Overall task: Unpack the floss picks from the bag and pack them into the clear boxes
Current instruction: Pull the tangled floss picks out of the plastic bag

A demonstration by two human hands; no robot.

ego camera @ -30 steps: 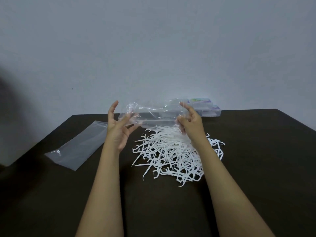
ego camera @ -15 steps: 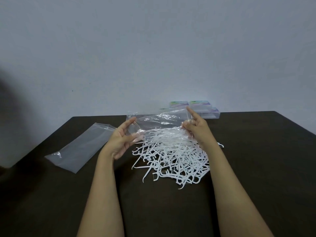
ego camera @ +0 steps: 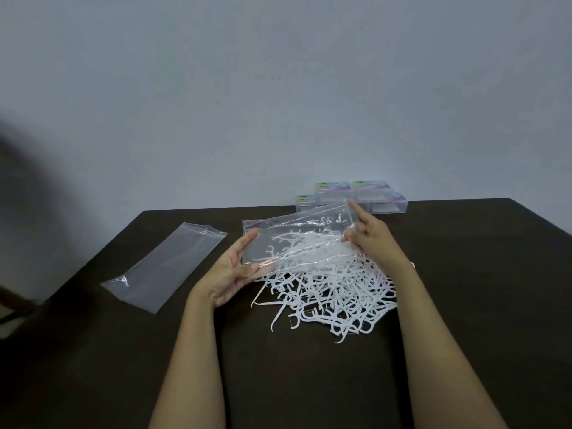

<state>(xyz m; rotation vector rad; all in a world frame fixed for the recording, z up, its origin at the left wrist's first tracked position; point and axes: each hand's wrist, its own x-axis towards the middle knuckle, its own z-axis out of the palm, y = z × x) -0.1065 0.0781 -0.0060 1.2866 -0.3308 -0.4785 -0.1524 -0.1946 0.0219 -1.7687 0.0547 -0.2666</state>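
A heap of white floss picks (ego camera: pixel 334 292) lies on the dark table (ego camera: pixel 309 382) in front of me. Above its far side I hold a clear plastic bag (ego camera: pixel 297 239) stretched flat between both hands. My left hand (ego camera: pixel 235 270) grips the bag's left edge between thumb and fingers. My right hand (ego camera: pixel 368 236) pinches the right edge, index finger pointing up. The bag looks empty; picks show through it. Several clear boxes (ego camera: pixel 353 198) with coloured labels stand stacked at the table's far edge, behind my right hand.
A second clear plastic bag (ego camera: pixel 167 267) lies flat on the table to the left. A grey wall rises right behind the table's far edge. A dark blurred shape sits at the far left of the view.
The bag has come down from a crumpled, raised position and is now pulled flat just over the pile. My hands have moved lower and slightly apart.
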